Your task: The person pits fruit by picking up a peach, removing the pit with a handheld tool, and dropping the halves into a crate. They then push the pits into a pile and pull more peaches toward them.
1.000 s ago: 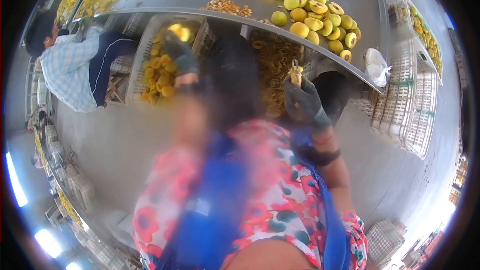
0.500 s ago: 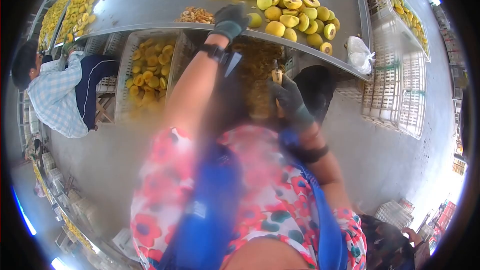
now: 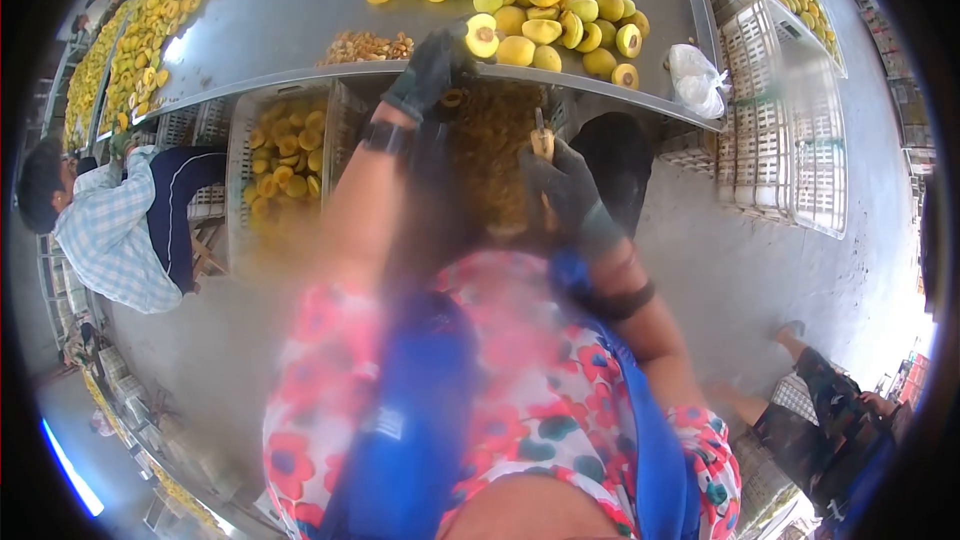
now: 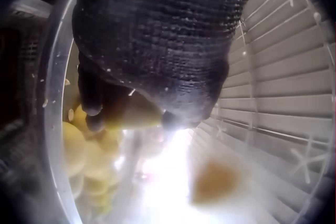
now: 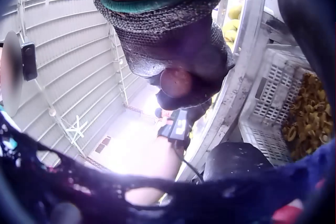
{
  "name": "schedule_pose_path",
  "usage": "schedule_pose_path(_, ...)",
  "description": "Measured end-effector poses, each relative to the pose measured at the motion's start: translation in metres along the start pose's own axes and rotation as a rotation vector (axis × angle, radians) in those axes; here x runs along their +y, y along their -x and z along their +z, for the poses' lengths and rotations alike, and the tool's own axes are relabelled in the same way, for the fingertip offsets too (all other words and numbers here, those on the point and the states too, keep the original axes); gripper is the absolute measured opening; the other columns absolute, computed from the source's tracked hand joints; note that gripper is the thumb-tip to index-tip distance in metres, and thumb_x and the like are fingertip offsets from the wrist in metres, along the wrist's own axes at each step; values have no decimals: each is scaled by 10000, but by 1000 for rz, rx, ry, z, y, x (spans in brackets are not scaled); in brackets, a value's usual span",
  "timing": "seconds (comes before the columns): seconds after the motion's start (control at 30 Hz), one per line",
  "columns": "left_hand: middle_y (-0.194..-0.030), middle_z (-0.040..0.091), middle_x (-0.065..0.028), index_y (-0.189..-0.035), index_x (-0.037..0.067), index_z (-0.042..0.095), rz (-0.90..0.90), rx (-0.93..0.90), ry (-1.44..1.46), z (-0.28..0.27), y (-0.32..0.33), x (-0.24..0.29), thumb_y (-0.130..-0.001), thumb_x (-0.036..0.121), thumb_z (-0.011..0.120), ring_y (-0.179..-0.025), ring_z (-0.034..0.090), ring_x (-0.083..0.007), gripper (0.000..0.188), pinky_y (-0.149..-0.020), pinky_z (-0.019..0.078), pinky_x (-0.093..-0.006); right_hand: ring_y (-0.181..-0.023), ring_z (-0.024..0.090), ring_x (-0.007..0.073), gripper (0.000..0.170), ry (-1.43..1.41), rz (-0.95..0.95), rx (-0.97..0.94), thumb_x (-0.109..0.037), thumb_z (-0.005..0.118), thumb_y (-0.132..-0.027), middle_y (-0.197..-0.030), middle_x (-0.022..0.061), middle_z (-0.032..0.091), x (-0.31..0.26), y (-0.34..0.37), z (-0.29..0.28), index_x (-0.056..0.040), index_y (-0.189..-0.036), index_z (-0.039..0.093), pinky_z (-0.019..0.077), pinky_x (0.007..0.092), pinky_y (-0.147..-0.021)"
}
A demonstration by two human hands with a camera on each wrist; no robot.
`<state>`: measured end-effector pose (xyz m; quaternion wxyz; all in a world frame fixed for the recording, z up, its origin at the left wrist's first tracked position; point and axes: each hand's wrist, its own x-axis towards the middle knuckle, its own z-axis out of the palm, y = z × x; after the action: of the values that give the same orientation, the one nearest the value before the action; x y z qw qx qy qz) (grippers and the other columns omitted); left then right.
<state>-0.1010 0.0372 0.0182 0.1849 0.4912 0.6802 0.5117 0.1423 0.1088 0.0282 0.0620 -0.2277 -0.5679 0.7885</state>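
My left hand (image 3: 428, 75), in a dark glove, is at the near edge of the metal table. Its fingertips hold a peach half (image 3: 481, 37), cut face showing in the head view. The left wrist view shows gloved fingers (image 4: 173, 116) curled about the yellow fruit (image 4: 136, 120). Beside it lies a pile of halved yellow peaches (image 3: 543, 30), some with pits. My right hand (image 3: 562, 185), also gloved, grips a wooden-handled tool (image 3: 543, 143) with a narrow metal tip, held upright over a crate of brown scraps (image 3: 490, 155). In the right wrist view the glove (image 5: 173, 61) hides the tool.
Loose pits (image 3: 365, 47) lie on the table (image 3: 290, 10) near its edge. A crate of peach halves (image 3: 240, 165) stands at left, beside a seated person (image 3: 120, 225). White crates (image 3: 770, 120) stack at right, near a plastic bag (image 3: 695, 80). Another person (image 3: 835, 420) is at lower right.
My left hand has gone from over the crate of peach halves, fruit in its fingers, to the table's edge and picked up a peach half. The right hand keeps its hold on the tool.
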Motion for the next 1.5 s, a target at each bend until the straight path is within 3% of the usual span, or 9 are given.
schedule_pose_path(0.07, -960, 593, -77, -1091, -4, 549, 31, -7, 98, 4, 21, 14, -966, 261, 459, -799, 584, -160, 307, -699, 481, -288, -426, 473, 86, 115, 6, -27, -6, -148, 551, -921, -612, 11, 518, -6, -3, 5, -48, -925, 494, 384, 234, -398)
schedule_pose_path(0.17, -954, 633, -51, -1166, 14, 560, -368, 92, 839, 23, 44, 36, -975, 358, 410, -814, 570, -108, 421, -741, 459, -236, -450, 466, 72, 118, 36, -84, -17, -132, 562, -912, -623, 3, 511, -9, -7, 12, -45, -963, 500, 382, 227, -410)
schedule_pose_path(0.4, -1034, 627, -72, -1153, 4, 563, -22, 193, 344, 47, 66, 77, -985, 320, 415, -923, 579, -136, 388, -830, 468, -275, -516, 463, 43, 180, 126, -224, 80, -101, 584, -885, -673, -16, 509, -9, 1, 19, -43, -1043, 520, 380, 221, -436)
schedule_pose_path(0.5, -1032, 630, -75, -1136, 5, 569, -71, 218, 452, 59, 69, 71, -976, 298, 447, -917, 577, -130, 355, -820, 472, -275, -531, 470, 39, 181, 111, -148, 95, -95, 577, -887, -688, -18, 518, -8, 5, 21, -43, -1053, 527, 386, 218, -454)
schedule_pose_path(0.7, -981, 629, -62, -1089, 6, 573, -106, 294, 539, 75, 66, 65, -957, 306, 485, -880, 574, -122, 339, -784, 474, -270, -542, 488, 35, 187, 360, -425, 98, -88, 542, -901, -710, 2, 545, 6, 4, 19, -41, -1082, 531, 399, 212, -471)
schedule_pose_path(0.9, -942, 625, -66, -1058, 9, 571, 76, 371, 368, 83, 65, 64, -941, 315, 504, -858, 579, -130, 334, -761, 477, -272, -693, 572, 94, 191, -58, 38, -109, -71, 538, -885, -801, 49, 601, -16, 17, 14, -9, -1065, 530, 470, 269, -601)
schedule_pose_path(1.0, -927, 626, -66, -1042, 10, 572, 54, 387, 333, 84, 67, 67, -941, 313, 502, -845, 579, -131, 327, -757, 474, -270, -608, 542, 89, 165, 309, -375, 77, -58, 519, -889, -743, 38, 578, 5, 7, 24, -22, -1050, 527, 451, 253, -539)
schedule_pose_path(1.2, -907, 630, -65, -1027, 16, 574, 59, 344, 358, 78, 71, 78, -947, 304, 496, -834, 577, -126, 309, -746, 471, -268, -453, 479, 91, 111, -95, 81, -200, -95, 512, -901, -644, 26, 533, -20, 19, 15, -32, -992, 522, 401, 246, -429)
schedule_pose_path(1.5, -892, 631, -70, -1030, 14, 569, 57, 311, 480, 79, 75, 67, -952, 294, 488, -833, 576, -128, 302, -744, 476, -267, -417, 461, 91, 110, 33, 68, -262, -126, 534, -909, -586, 15, 501, -18, 14, 15, -29, -960, 516, 372, 243, -384)
